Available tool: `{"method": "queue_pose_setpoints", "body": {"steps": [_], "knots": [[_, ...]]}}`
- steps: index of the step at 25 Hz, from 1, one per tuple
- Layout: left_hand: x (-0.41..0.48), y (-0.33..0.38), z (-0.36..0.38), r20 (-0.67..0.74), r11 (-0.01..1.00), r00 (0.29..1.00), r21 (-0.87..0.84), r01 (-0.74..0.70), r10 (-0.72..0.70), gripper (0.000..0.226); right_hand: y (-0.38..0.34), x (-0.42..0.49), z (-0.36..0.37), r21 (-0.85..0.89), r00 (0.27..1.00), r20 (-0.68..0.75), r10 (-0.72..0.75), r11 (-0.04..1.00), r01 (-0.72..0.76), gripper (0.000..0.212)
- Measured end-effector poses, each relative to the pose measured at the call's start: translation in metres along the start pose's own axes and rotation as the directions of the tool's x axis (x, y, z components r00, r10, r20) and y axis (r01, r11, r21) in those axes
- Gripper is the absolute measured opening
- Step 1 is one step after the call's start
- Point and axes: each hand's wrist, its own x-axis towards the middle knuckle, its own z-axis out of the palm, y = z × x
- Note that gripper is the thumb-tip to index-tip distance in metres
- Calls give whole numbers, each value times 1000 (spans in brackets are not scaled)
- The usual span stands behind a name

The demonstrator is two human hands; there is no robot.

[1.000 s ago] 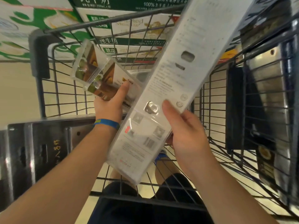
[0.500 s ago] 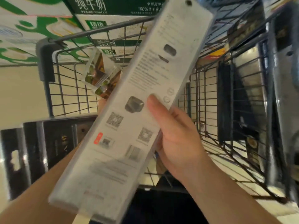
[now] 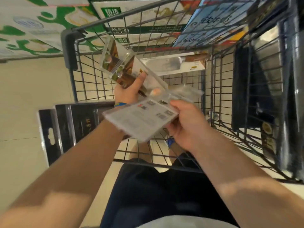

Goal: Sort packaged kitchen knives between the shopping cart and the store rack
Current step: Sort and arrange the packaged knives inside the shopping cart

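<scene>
Midway, I'd judge: left grip (image 3: 130,92) clutches a clear pack (image 3: 118,65), right grip (image 3: 186,125) pinches a white pack (image 3: 139,120); one box (image 3: 174,65) lies in the cart (image 3: 88,83).

Two hands (image 3: 128,94) (image 3: 187,124), one cart (image 3: 69,46), three pale knife packs (image 3: 121,63) (image 3: 141,119) (image 3: 174,65).

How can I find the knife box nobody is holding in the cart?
In the wire shopping cart, look to the far end, beyond the left hand and right hand. A white box lies there, showing a broad steel cleaver with a brown handle. Unlike the clear pack and printed pack in those hands, and the black packs beside the cart, it lies loose inside.
</scene>
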Motion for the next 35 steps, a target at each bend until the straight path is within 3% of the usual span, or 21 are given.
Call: {"method": "queue_pose_setpoints", "body": {"steps": [2, 4, 8, 11, 13, 15, 17, 18, 20, 22, 23, 26, 30, 31, 32, 34, 35], "knots": [[8, -10, 2, 22, 999, 1000, -45, 1, 0, 43, -20, 31, -13, -179, 980, -185, 68, 979, -101, 21], [14, -16, 6, 37, 997, 998, -62, -54, 56, 41, -37, 63, -18, -275, 965, -253, 69, 951, -140, 26], [26, -24, 9, -38, 996, 997, -55, -70, 68, 57, -48, 104, -12, -251, 971, -209, 114, 954, -166, 42], [35, -30, 7, -23, 998, 999, -59, -32, 31, 22, -55, 122, -7, -150, 978, -175, 118, 978, -145, 60], [32, -33, 6, -5, 987, 995, -126, 96, -97, 10, -51, 129, -6, -158, 975, -201, 97, 979, -130, 60], [24, -31, 6, 21, 945, 977, -253, 209, -211, 22, -40, 132, -7, -267, 968, -221, 118, 947, -176, 69], [17, -24, 10, 72, 899, 977, -383, 212, -200, 48, -26, 134, -9, -317, 957, -221, 190, 914, -255, 89], [15, -20, 12, 106, 891, 983, -417, 179, -148, 61, -19, 135, -8, -257, 947, -211, 241, 921, -291, 96], [10, -14, 18, 159, 853, 985, -504, 135, -62, 81, -5, 139, -5, 60, 955, -89, 283, 959, -278, 94], [6, -17, 26, 193, 820, 980, -553, 148, -47, 85, 1, 141, -2, 387, 992, 78, 103, 913, -125, 78], [5, -22, 29, 207, 813, 977, -561, 159, -48, 83, -2, 141, -1, 487, 996, 89, 6, 872, -48, 69], [-4, -35, 31, 338, 789, 940, -589, 172, 48, 83, -19, 142, 2, 569, 994, 37, -104, 820, 65, 54], [-10, -42, 33, 421, 788, 903, -585, 194, 90, 89, -36, 145, 7, 573, 992, 99, -84, 820, 12, 59], [-10, -46, 33, 419, 824, 904, -541, 172, 86, 85, -37, 146, 10, 576, 993, 89, -72, 818, 8, 64], [-10, -50, 30, 425, 895, 901, -430, 115, 89, 66, -36, 149, 11, 579, 995, 86, -59, 815, -2, 67], [-11, -51, 25, 354, 999, 934, -34, -39, 48, 26, -33, 149, 13, 574, 994, 100, -33, 818, -31, 70], [-13, -53, 25, 296, 979, 955, 188, -84, 25, 29, -30, 150, 12, 547, 995, 93, -25, 836, -30, 71]]}}
